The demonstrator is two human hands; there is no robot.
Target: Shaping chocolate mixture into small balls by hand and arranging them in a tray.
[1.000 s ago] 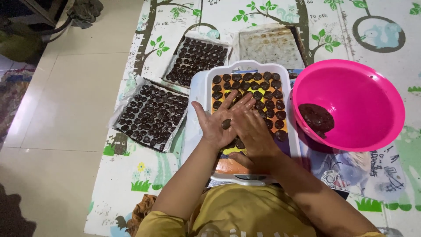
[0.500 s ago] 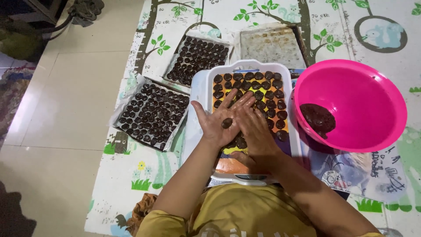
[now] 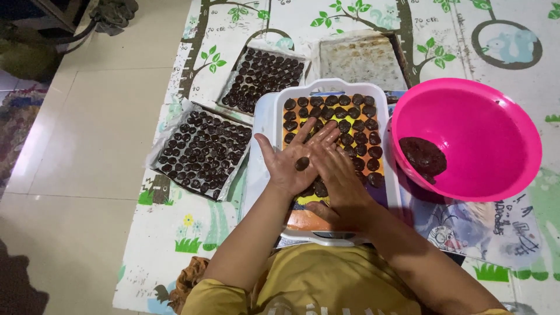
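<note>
1. Your hands barely moved since before: left hand [image 3: 291, 166] stayed palm-up, fingers released, dark dough ball [image 3: 302, 163] resting on it.
2. Your right hand [image 3: 338, 175] lay flat, pressing beside it over the white tray [image 3: 265, 125].

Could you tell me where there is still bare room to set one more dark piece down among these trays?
The white tray has bare room along its near end, under the left hand and right hand. The far baking sheet lies bare. The two left trays are crowded.

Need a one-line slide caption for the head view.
Left hand holds a dough ball, right hand beside it, over a white tray.
</note>
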